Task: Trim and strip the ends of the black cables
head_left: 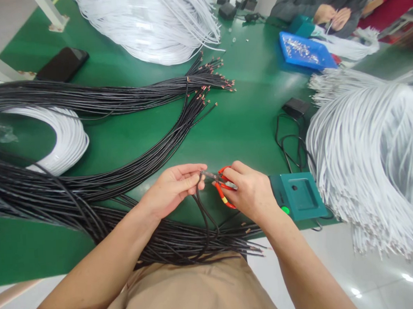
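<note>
My left hand (175, 186) pinches the end of a black cable (203, 210) between thumb and fingers. In my right hand (251, 189) is a pair of scissors (224, 186) with red-orange handles; their short metal blades point left and meet the cable end at my left fingertips. Whether the blades are closed on it I cannot tell. The held cable loops down to a bundle of black cables (183, 234) lying along the table edge in front of my body. More black cables (148, 164) with bare copper ends stretch across the table on the left.
A teal device (300, 196) with a green button stands right of my right hand. White cable bundles (365, 151) hang over the right edge; others (151, 23) lie at the back. A blue tray (307, 52) holds small metal parts near a co-worker's hands (332, 16). A phone (63, 64) lies left.
</note>
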